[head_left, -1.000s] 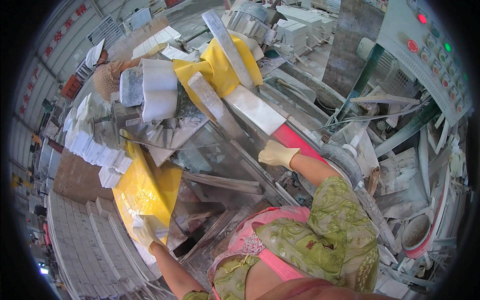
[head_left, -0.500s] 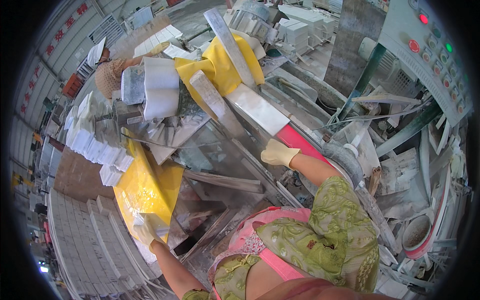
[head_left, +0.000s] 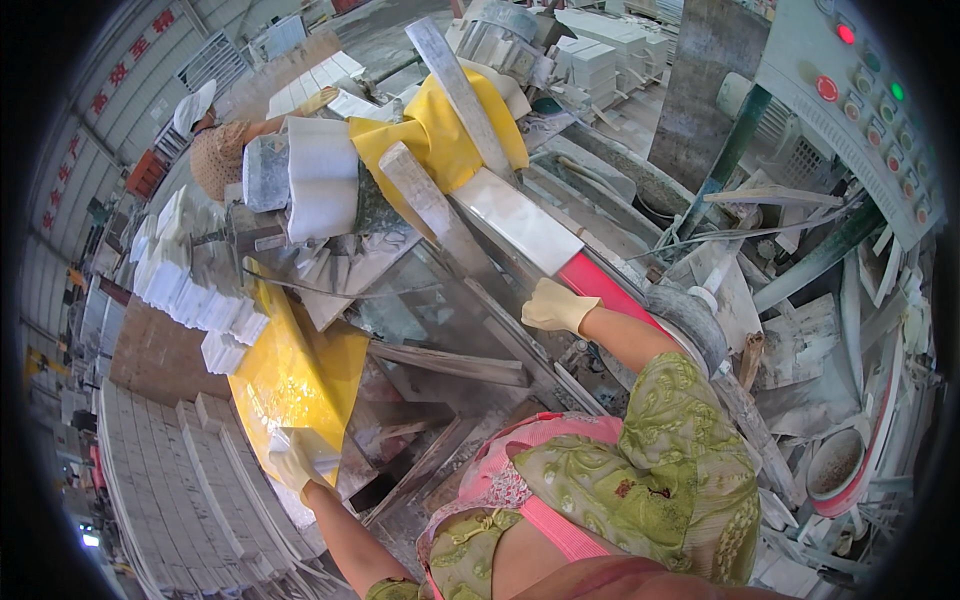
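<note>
Both my hands wear cream gloves. My left hand (head_left: 290, 460) is closed on the edge of a white stone piece (head_left: 320, 450), which rests at the lower end of a wet yellow sheet (head_left: 290, 365). My right hand (head_left: 558, 306) is curled beside the red conveyor belt (head_left: 605, 285), at its near side; whatever its fingers grip, if anything, is hidden. A long white stone slab (head_left: 522, 225) lies on the belt, with its near end just above my right hand. Its far end is close to a second yellow sheet (head_left: 440, 125) draped over the machine.
White stone pieces (head_left: 195, 275) are stacked left of the wet sheet, above long pale strips (head_left: 170, 480). A control panel (head_left: 860, 110) hangs at upper right. Grey bars (head_left: 430, 200) cross the machine. A co-worker in a white hat (head_left: 195, 105) stands at far left.
The white slab has slid slightly along the belt toward my right hand, covering a bit more red. The co-worker's head has shifted a little. My hands have stayed in place.
</note>
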